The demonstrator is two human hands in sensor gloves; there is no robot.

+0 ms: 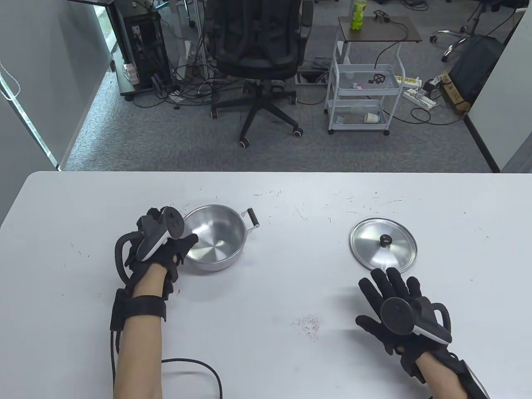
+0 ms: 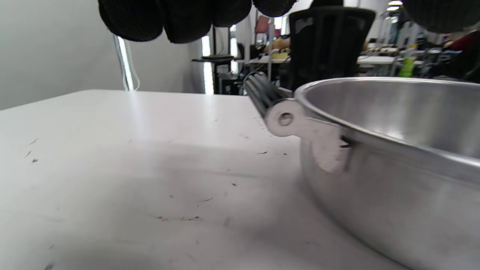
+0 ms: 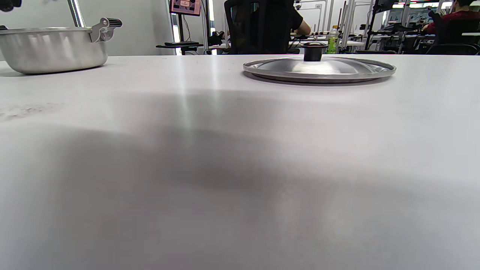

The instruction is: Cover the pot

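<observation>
An empty steel pot (image 1: 214, 245) stands on the white table (image 1: 291, 208), left of centre, with a black-gripped handle (image 1: 252, 217) at its far right. Its steel lid (image 1: 383, 245) with a black knob (image 1: 385, 240) lies flat to the right. My left hand (image 1: 172, 245) hovers at the pot's left side, thumb over the rim; in the left wrist view the fingertips (image 2: 168, 18) hang above the pot's (image 2: 393, 180) near handle (image 2: 262, 93) without touching. My right hand (image 1: 386, 291) is spread open just in front of the lid, apart from it. The right wrist view shows lid (image 3: 318, 69) and pot (image 3: 52, 48).
A black cable (image 1: 199, 365) loops on the table near the front edge by my left forearm. A patch of crumbs (image 1: 307, 324) lies at front centre. Beyond the table's far edge stand an office chair (image 1: 257, 62) and a white cart (image 1: 361, 99).
</observation>
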